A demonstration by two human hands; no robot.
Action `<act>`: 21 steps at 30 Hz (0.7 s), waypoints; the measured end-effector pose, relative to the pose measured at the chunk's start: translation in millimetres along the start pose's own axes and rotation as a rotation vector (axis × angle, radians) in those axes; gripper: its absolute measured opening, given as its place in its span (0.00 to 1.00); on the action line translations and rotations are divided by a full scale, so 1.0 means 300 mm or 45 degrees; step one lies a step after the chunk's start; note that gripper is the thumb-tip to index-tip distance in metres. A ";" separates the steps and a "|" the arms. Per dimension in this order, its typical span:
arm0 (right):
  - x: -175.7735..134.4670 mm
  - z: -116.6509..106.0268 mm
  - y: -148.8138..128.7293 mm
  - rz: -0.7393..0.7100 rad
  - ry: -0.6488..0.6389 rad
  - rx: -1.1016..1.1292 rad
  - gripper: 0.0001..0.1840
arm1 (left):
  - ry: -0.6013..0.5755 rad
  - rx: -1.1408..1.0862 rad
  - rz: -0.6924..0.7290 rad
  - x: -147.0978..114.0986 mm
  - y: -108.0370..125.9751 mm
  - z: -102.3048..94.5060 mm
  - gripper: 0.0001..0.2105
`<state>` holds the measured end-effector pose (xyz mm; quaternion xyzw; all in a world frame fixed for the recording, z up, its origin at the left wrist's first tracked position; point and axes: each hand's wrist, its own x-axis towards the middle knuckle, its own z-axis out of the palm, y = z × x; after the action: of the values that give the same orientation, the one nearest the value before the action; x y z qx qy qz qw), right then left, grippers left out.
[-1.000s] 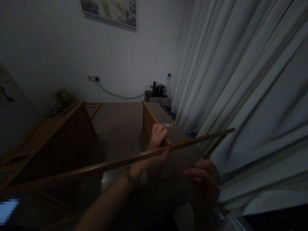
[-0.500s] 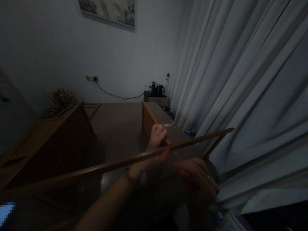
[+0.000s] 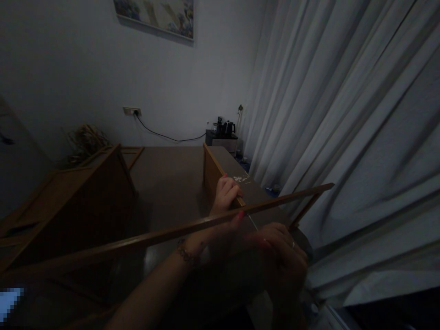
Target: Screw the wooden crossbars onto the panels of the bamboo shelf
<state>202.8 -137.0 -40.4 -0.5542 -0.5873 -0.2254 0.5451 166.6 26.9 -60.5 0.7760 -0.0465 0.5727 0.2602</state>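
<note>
My left hand (image 3: pixel 227 195) is closed over the top edge of an upright wooden panel (image 3: pixel 213 167), near where it meets a long wooden rail (image 3: pixel 199 223). Its thumb lies against the near side of the rail. My right hand (image 3: pixel 283 256) is closed round a screwdriver (image 3: pixel 252 222); only the thin metal shaft shows, and the handle is hidden in my fingers. The shaft points up and left to the joint of rail and panel. Dim light blurs the area between both hands.
A wooden cabinet part (image 3: pixel 79 201) stands on the brown table (image 3: pixel 168 169) at left. Small pale pieces (image 3: pixel 241 178) lie beyond the panel. Long curtains (image 3: pixel 330 114) hang at right. A black kettle (image 3: pixel 228 128) stands on a small cabinet at the back.
My right hand has turned and shifted slightly left, and more of the screwdriver shaft shows. My left hand, the panel and the rail stay in place.
</note>
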 end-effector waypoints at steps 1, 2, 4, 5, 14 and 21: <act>0.004 -0.002 -0.001 0.050 -0.020 0.050 0.14 | -0.014 0.011 -0.004 0.001 0.003 -0.002 0.23; 0.009 -0.003 -0.002 0.106 -0.043 0.119 0.16 | -0.029 0.021 -0.011 0.002 0.006 -0.006 0.23; 0.019 -0.004 0.001 0.234 -0.110 0.296 0.21 | -0.039 0.028 -0.026 0.004 0.014 -0.013 0.23; 0.022 -0.004 0.004 0.303 -0.146 0.394 0.22 | -0.035 0.028 -0.027 0.005 0.017 -0.015 0.23; 0.019 0.003 0.009 0.547 -0.276 0.722 0.24 | -0.010 0.015 0.017 0.001 -0.005 -0.003 0.23; -0.011 0.004 0.003 0.473 -0.218 0.588 0.23 | -0.042 0.012 -0.028 0.015 0.032 -0.025 0.23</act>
<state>202.6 -137.1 -44.2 -0.5305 -0.5554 0.0649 0.6371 158.0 23.3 -51.5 0.7870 -0.0396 0.5571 0.2621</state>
